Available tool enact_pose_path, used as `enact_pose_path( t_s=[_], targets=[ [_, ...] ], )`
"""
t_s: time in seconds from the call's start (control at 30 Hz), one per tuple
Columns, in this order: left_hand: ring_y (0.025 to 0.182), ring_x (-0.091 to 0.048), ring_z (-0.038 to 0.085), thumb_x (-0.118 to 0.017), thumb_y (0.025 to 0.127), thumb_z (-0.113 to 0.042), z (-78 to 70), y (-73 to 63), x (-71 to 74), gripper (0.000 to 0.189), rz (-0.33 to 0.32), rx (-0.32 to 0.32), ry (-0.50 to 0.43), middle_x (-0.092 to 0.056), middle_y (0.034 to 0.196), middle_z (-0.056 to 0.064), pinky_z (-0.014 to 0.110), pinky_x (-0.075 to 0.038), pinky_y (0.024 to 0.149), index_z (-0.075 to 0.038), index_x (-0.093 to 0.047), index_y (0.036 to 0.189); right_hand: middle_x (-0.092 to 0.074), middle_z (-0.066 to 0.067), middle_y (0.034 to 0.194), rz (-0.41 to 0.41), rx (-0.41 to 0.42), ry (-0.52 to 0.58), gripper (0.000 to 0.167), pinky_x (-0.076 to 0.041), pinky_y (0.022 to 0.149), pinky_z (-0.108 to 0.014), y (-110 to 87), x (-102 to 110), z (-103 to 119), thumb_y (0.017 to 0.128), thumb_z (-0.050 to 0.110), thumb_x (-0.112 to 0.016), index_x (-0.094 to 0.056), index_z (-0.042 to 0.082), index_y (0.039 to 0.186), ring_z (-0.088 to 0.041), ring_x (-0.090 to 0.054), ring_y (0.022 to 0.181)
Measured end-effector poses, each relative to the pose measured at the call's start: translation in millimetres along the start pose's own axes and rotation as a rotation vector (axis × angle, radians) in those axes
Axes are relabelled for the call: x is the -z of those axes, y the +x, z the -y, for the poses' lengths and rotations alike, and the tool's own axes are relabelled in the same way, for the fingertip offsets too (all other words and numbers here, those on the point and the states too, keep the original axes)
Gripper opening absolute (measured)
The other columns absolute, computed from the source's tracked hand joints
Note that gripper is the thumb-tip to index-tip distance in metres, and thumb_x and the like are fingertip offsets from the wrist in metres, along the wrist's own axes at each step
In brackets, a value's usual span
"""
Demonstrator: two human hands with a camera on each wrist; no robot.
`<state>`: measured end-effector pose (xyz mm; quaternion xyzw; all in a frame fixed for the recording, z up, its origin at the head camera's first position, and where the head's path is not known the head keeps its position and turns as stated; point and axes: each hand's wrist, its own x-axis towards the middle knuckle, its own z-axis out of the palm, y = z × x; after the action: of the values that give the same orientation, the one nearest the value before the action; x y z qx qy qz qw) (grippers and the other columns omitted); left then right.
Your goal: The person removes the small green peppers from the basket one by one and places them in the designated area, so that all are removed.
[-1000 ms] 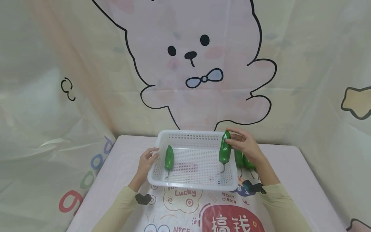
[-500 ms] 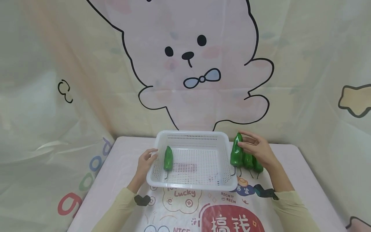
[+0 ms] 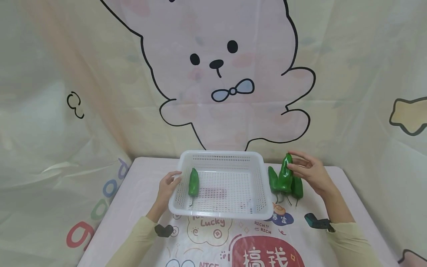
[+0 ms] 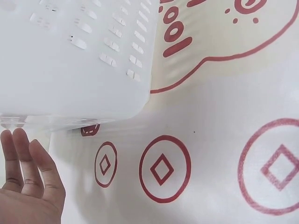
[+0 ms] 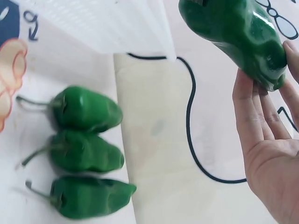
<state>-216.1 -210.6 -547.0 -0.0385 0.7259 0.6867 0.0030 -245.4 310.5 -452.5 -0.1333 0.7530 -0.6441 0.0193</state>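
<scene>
My right hand (image 3: 310, 172) pinches a glossy green pepper (image 3: 285, 176) by its tip, stem hanging down; the right wrist view shows this held pepper (image 5: 238, 37) above the table. Three more green peppers lie in a row right of the basket, among them a near-basket pepper (image 3: 272, 180) and an outer pepper (image 3: 297, 189); the held one partly hides the row in the head view. Inside the white perforated basket (image 3: 221, 214), one green pepper (image 3: 194, 182) lies on the left. Fingers extended, my left hand (image 3: 167, 189) touches the basket's left side; in the left wrist view its fingertips (image 4: 21, 135) meet the wall.
A printed white cloth (image 3: 213, 252) with red drawings covers the table under the basket. Behind the table hangs a backdrop (image 3: 220, 118) with a cartoon bear, and more sheeting rises at both sides. Black wrist straps sit at both sleeves.
My right hand has carried the pepper rightward, from over the basket's right end to over the row of peppers. The left hand stays at the basket's side.
</scene>
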Motion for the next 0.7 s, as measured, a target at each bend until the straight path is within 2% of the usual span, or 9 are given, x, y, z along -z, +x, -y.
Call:
enact_pose_path(
  t_s=[0.27,0.57,0.7],
  targets=[
    [0.115,-0.061,0.045,-0.057,0.106,-0.025,3.8,1.4,0.5,0.036,-0.013,-0.008,0.018,-0.054,0.133,0.025,0.046,-0.061,0.087,-0.010,-0.055,0.138,-0.065,-0.001,0.126,0.040,0.006,-0.087,0.053,-0.060,0.085,-0.028,-4.8,19.6,-11.2,0.097,0.003,-0.069,-0.051,0.003,0.147,-0.010,-0.066,0.110],
    [0.116,-0.060,0.046,-0.057,0.106,-0.026,2.8,0.7,1.3,0.036,-0.010,-0.003,0.014,-0.054,0.134,0.025,0.047,-0.060,0.088,-0.010,-0.056,0.138,-0.060,-0.001,0.130,0.039,-0.039,-0.138,0.054,-0.060,0.085,-0.028,-10.0,34.9,-22.3,0.096,0.008,-0.072,-0.052,0.002,0.146,-0.006,-0.063,0.111],
    [0.116,-0.060,0.046,-0.056,0.106,-0.026,2.9,1.3,0.7,0.036,-0.009,-0.013,0.019,-0.054,0.134,0.025,0.047,-0.061,0.088,-0.010,-0.056,0.138,-0.057,-0.006,0.134,0.041,-0.069,-0.165,0.055,-0.060,0.085,-0.028,-11.0,41.3,-27.9,0.095,0.010,-0.074,-0.053,0.002,0.145,-0.004,-0.062,0.111]
  ],
)
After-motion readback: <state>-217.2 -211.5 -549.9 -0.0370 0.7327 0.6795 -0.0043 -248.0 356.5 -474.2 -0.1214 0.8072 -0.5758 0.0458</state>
